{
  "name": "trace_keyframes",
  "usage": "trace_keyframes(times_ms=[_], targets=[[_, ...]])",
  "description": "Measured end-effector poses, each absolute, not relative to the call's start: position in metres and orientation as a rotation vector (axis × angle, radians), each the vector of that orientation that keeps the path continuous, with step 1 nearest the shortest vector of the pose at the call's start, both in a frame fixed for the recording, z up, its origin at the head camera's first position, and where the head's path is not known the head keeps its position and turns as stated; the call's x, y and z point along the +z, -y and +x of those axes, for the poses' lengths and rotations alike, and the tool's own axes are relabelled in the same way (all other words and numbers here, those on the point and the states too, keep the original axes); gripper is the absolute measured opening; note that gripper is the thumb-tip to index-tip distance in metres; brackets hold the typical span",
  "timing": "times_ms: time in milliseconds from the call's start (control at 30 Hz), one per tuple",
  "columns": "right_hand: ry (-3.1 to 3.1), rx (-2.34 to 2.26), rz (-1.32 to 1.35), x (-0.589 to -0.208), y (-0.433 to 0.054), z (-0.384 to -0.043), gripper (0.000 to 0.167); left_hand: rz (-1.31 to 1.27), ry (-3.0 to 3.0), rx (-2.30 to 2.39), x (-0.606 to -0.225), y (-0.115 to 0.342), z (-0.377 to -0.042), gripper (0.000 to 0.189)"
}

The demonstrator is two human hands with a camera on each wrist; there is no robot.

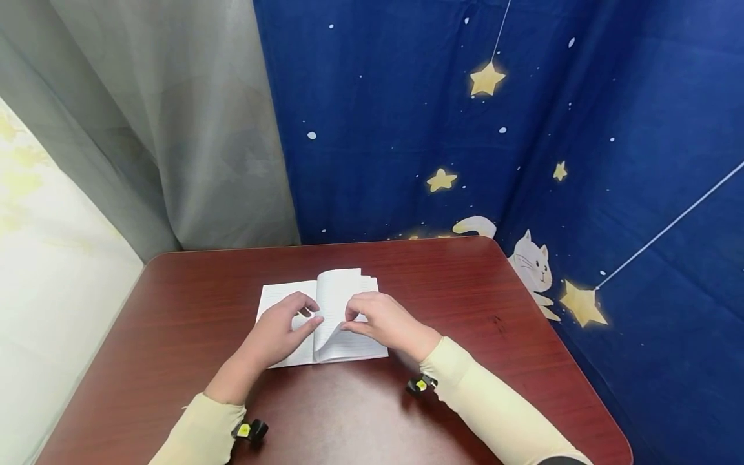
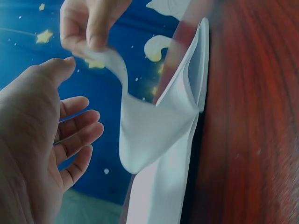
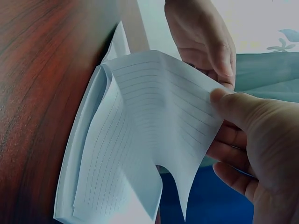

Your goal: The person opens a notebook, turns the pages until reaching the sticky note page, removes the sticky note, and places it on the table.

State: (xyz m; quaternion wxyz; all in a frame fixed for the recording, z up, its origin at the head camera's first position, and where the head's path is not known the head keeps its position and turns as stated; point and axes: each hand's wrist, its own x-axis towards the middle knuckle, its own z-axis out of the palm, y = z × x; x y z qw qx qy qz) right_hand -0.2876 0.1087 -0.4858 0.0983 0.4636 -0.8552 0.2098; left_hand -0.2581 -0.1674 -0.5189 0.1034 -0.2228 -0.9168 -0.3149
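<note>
An open notebook (image 1: 285, 294) with white lined pages lies on the table. My right hand (image 1: 383, 321) pinches the near corner of one page (image 3: 187, 93) between thumb and fingers. That page is lifted and bends in a curve, as the right wrist view shows. My left hand (image 1: 285, 328) hovers over the left half of the notebook, its fingers relaxed and apart. Nothing lies between its thumb and fingers in the left wrist view, where the raised page hangs just beyond the fingertips (image 2: 96, 128).
The reddish-brown wooden table (image 1: 192, 310) extends around the notebook on all sides. Behind it hang a grey curtain (image 1: 215, 129) and a blue curtain (image 1: 383, 116) with stars and a white cat. Small black devices (image 1: 251, 431) are strapped at both wrists.
</note>
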Motion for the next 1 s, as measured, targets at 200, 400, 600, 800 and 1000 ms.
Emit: trace_keyframes(times_ms=[200, 400, 600, 800, 1000], targets=[[2.521, 0.642, 1.376, -0.482, -0.106, -0.285, 0.014, -0.764, 2.675, -0.966, -0.517, 0.151, -0.249, 0.028], [2.486, 0.627, 1.376, -0.479, -0.105, -0.284, 0.014, -0.8, 2.637, -0.951, -0.521, 0.142, -0.247, 0.025], [2.485, 0.618, 1.38, -0.478, -0.103, -0.283, 0.012, -0.806, 2.615, -0.943, -0.521, 0.138, -0.247, 0.016], [2.444, 0.7, 1.338, -0.481, -0.103, -0.282, 0.015, -0.827, 2.591, -0.891, -0.522, 0.137, -0.247, 0.021], [2.446, 0.813, 1.143, -0.498, -0.114, -0.283, 0.036, -0.787, 2.582, -0.853, -0.52, 0.143, -0.249, 0.021]])
